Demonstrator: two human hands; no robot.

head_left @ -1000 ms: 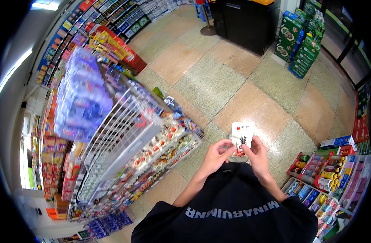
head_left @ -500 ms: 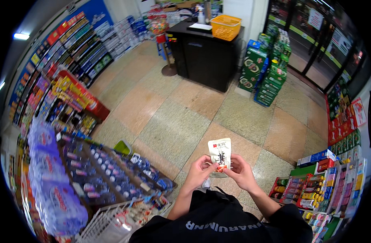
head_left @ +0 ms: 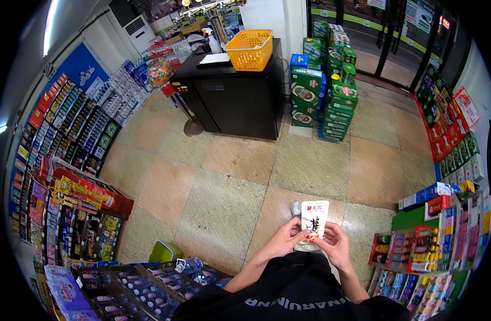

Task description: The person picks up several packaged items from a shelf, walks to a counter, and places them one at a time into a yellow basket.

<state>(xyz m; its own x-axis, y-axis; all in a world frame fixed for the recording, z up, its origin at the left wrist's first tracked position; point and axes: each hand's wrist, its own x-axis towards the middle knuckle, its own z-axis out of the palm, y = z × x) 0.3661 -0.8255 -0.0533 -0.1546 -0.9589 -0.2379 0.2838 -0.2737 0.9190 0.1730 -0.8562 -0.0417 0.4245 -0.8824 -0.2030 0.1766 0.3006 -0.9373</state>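
One white pouch (head_left: 314, 215) is held in front of the wearer's body, above the tiled floor (head_left: 224, 208), its printed face turned up toward the camera. Its long axis runs nearly from six to twelve o'clock, the top leaning a touch toward one; the squared top edge points away from the wearer, and the lower end, with a reddish patch, points back toward the dark shirt (head_left: 293, 283). Both hands grip it low. The left hand (head_left: 288, 236) closes on the edge at eight o'clock, its thumb laid across the front and angled inward, the other fingers curled and partly hidden. The right hand (head_left: 336, 246) closes at about five o'clock, thumb pressed near the bottom corner, fingers bent at the side. The left forearm reaches up from seven o'clock, the right from five, so the arms converge on the pouch. Taking the pouch as the clock's centre, a black counter (head_left: 237, 101) bearing an orange basket (head_left: 249, 52) stands at eleven, green cartons (head_left: 339, 101) at twelve, glass doors (head_left: 398, 59) at one, a snack rack (head_left: 417, 249) between three and four, and bottled drinks (head_left: 144, 286) at eight.
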